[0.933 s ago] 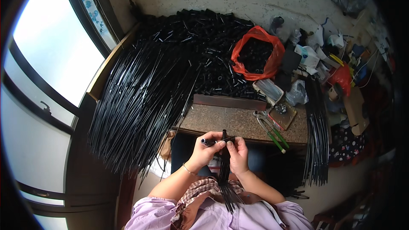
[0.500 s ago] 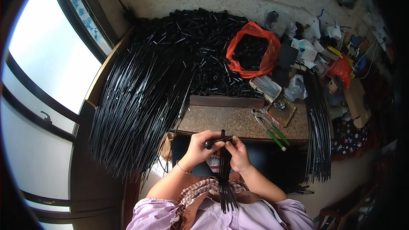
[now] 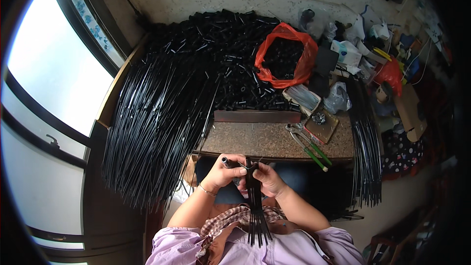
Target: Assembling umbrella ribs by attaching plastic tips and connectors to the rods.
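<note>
In front of my chest, past the table's near edge, my hands meet over a bundle of thin black rods (image 3: pixel 254 201). The rods hang down toward my shirt and fan apart at their lower ends. My left hand (image 3: pixel 223 174) is closed, with a short black tube (image 3: pixel 225 162) sticking out of it, its round open end facing up. Its thumb presses at the top of the bundle. My right hand (image 3: pixel 270 180) pinches the bundle's upper part from the other side. A thin dark strand shows between the fingertips; its exact form is too small to tell.
A speckled brown table (image 3: pixel 235 137) bears a dark bar (image 3: pixel 257 117), a heap of black tubes (image 3: pixel 206 34), and a red plastic bag (image 3: pixel 262 59). Long black rods (image 3: pixel 157 132) overhang at left, more (image 3: pixel 366 152) at right. Green-handled pincers (image 3: pixel 314 154) lie beside a shallow tray (image 3: pixel 321 130).
The black tube in my left hand has shifted left and tipped so its open end faces up. The fingertips have drawn slightly apart at the bundle's top. The view has shifted slightly.
</note>
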`<state>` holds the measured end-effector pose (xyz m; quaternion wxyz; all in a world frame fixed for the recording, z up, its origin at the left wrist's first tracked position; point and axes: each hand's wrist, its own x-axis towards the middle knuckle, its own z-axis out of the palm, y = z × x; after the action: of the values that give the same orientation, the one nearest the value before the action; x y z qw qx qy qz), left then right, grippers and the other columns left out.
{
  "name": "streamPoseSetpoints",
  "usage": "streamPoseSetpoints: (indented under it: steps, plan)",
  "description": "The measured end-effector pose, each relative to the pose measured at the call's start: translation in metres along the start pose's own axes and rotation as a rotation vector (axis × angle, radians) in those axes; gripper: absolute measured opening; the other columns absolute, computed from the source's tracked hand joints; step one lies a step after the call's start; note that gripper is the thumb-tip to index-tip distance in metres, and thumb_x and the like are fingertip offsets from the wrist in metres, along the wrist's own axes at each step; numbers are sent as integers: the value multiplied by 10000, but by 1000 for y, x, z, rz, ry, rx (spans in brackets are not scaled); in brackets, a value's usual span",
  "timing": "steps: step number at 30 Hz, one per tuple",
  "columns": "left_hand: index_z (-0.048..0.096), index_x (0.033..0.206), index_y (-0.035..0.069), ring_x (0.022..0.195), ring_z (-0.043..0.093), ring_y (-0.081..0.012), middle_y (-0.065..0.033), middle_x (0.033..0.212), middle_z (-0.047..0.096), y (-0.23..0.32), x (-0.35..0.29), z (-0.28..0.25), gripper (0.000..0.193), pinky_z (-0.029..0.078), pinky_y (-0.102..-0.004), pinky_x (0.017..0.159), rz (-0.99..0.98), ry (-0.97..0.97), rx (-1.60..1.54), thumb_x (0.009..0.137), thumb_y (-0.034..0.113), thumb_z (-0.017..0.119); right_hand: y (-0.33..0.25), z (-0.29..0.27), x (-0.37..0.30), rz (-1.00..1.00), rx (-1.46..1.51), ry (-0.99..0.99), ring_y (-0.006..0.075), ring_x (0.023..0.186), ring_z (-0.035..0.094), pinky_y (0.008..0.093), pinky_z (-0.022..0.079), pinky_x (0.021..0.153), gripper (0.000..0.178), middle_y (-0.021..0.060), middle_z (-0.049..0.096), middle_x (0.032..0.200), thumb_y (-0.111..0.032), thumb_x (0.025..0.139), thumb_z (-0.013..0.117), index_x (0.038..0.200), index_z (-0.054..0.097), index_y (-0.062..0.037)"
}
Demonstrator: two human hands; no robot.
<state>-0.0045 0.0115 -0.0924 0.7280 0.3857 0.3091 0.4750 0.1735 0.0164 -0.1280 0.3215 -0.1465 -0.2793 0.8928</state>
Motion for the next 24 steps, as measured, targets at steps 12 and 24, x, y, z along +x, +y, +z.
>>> streamPoseSetpoints:
  steps: [12,24]
  plan:
    - [669,798,-25,695,584,-179,-102,751,632,17,19,-14,223,448,-270,645,159,-478,215,642,100,768,5,-9,1,165,146,-203,271,840,629,412,496,806,308,139,631,899,-153,771,672,1054,585,-66]
    - [460,1255,16,1113,487,-228,-133,1176,533,43,46,21,641,347,-354,960,-2,-312,484,870,528,441,13,14,-3,-271,-166,268,148,700,570,275,470,633,214,67,604,832,-230,847,604,952,516,-65]
